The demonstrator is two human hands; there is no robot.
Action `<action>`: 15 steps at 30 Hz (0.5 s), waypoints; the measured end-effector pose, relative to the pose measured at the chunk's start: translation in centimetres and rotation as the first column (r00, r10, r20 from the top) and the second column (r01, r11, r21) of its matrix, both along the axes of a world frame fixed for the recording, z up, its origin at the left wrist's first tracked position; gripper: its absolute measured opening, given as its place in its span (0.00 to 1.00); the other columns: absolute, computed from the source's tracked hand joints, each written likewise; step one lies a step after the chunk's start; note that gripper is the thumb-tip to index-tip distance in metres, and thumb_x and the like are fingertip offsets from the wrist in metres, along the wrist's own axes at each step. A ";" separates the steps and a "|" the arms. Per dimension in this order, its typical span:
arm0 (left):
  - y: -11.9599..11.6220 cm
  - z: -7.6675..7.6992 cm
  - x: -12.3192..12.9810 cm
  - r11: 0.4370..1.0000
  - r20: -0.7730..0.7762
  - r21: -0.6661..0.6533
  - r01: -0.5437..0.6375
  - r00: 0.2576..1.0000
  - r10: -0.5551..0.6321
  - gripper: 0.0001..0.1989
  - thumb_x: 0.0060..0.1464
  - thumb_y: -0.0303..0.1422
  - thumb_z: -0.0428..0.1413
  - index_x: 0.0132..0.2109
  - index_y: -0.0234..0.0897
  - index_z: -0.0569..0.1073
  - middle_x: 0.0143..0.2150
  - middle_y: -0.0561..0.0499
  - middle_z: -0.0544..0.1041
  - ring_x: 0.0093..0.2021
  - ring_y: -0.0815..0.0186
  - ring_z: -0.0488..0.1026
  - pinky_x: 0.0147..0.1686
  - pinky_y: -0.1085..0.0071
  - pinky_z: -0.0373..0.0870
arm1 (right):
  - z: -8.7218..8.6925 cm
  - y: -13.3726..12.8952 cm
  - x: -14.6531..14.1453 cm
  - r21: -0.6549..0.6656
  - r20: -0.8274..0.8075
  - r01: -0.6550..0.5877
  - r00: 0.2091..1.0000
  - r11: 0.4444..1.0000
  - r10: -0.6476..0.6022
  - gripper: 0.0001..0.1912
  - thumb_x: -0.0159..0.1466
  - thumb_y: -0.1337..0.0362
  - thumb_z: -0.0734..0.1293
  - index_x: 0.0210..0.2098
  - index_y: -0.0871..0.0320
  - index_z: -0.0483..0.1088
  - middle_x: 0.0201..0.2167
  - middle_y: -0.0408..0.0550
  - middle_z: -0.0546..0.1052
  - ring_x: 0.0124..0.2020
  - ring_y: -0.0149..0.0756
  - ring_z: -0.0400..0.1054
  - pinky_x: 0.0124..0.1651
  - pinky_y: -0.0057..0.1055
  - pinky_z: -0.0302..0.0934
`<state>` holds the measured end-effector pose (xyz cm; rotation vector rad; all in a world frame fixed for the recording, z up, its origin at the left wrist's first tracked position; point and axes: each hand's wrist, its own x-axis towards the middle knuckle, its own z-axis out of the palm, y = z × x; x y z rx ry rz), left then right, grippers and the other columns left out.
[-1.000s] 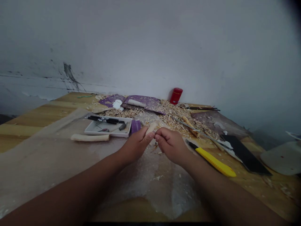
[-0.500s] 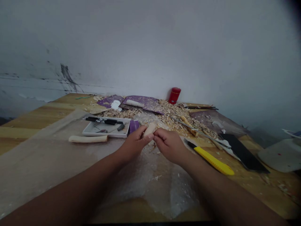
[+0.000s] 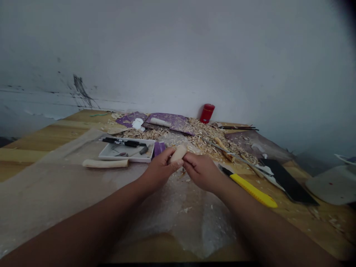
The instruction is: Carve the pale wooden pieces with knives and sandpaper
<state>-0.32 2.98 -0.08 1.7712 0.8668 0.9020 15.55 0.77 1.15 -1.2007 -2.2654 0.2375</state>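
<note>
A short, pale piece of wood (image 3: pixel 178 152) with a rounded end sits in my left hand (image 3: pixel 160 167), whose fingers and thumb close round it. My right hand (image 3: pixel 204 171) is closed against the wood's right side, and whatever its fingers pinch is hidden. Both hands are over a clear plastic sheet (image 3: pixel 111 193) strewn with fine chips. To the left rests a longer pale wooden stick (image 3: pixel 105 163), beside a white tray (image 3: pixel 139 160) of black-handled tools and small bits. A yellow utility knife (image 3: pixel 253 190) lies to the right of my right hand.
Wood shavings (image 3: pixel 204 130) are heaped behind the hands, with purple sheets (image 3: pixel 178 119) among them. A red canister (image 3: pixel 207 113) stands near the wall. On the right lie a long thin blade (image 3: pixel 244 160), a black flat slab (image 3: pixel 287 181) and a whitish container (image 3: pixel 330 185).
The piece of wood has shifted slightly right and tilted in my left hand. My right hand has moved a little and stays against it.
</note>
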 end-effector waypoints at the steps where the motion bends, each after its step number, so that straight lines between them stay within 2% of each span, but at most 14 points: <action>1: 0.0 0.0 0.0 1.000 -0.003 -0.007 -0.002 1.000 0.002 0.13 0.50 0.38 0.49 0.40 0.34 0.64 0.28 0.55 0.62 0.28 0.72 0.57 0.27 0.75 0.55 | 0.0 0.0 0.0 0.010 0.003 0.003 1.000 1.000 -0.003 0.08 0.60 0.66 0.56 0.30 0.57 0.65 0.22 0.40 0.67 0.23 0.26 0.59 0.27 0.24 0.49; 4: -0.1 0.3 0.0 1.000 0.001 -0.014 -0.013 1.000 0.013 0.12 0.50 0.38 0.49 0.39 0.35 0.64 0.28 0.55 0.62 0.27 0.72 0.56 0.26 0.76 0.54 | -0.2 -0.2 -0.1 -0.029 -0.152 0.026 0.988 0.999 -0.030 0.09 0.61 0.65 0.56 0.27 0.57 0.63 0.18 0.38 0.66 0.20 0.25 0.59 0.26 0.23 0.50; 7: -0.3 0.5 -0.1 1.000 0.015 -0.013 -0.026 1.000 0.026 0.13 0.50 0.39 0.49 0.39 0.35 0.64 0.27 0.55 0.61 0.27 0.73 0.56 0.25 0.76 0.54 | -0.5 -0.3 -0.2 -0.121 -0.370 0.029 0.926 0.992 -0.073 0.10 0.62 0.63 0.55 0.25 0.57 0.60 0.14 0.36 0.63 0.18 0.25 0.58 0.26 0.23 0.52; 9: -0.3 0.6 -0.1 1.000 0.016 -0.015 -0.028 0.999 0.028 0.14 0.50 0.39 0.49 0.41 0.35 0.64 0.27 0.55 0.62 0.27 0.72 0.57 0.25 0.76 0.54 | -0.6 -0.2 -0.3 -0.160 -0.419 0.014 0.904 0.987 -0.081 0.11 0.63 0.62 0.54 0.25 0.57 0.59 0.14 0.35 0.62 0.17 0.25 0.57 0.25 0.23 0.52; 12: -0.3 0.4 -0.1 1.000 0.015 -0.015 -0.017 1.000 0.018 0.15 0.50 0.39 0.49 0.42 0.35 0.64 0.27 0.55 0.62 0.27 0.72 0.57 0.25 0.76 0.54 | -0.6 0.0 -0.2 -0.156 -0.297 -0.025 0.955 0.987 -0.022 0.11 0.62 0.63 0.54 0.25 0.57 0.60 0.15 0.37 0.64 0.18 0.25 0.58 0.25 0.23 0.51; 15: -0.2 0.2 -0.1 1.000 0.006 -0.020 -0.016 1.000 0.017 0.14 0.50 0.38 0.49 0.42 0.35 0.64 0.27 0.56 0.63 0.26 0.72 0.57 0.25 0.76 0.54 | -0.4 0.1 -0.1 -0.047 -0.067 -0.019 0.998 0.999 0.016 0.09 0.62 0.64 0.55 0.28 0.57 0.63 0.19 0.39 0.67 0.21 0.26 0.59 0.25 0.23 0.49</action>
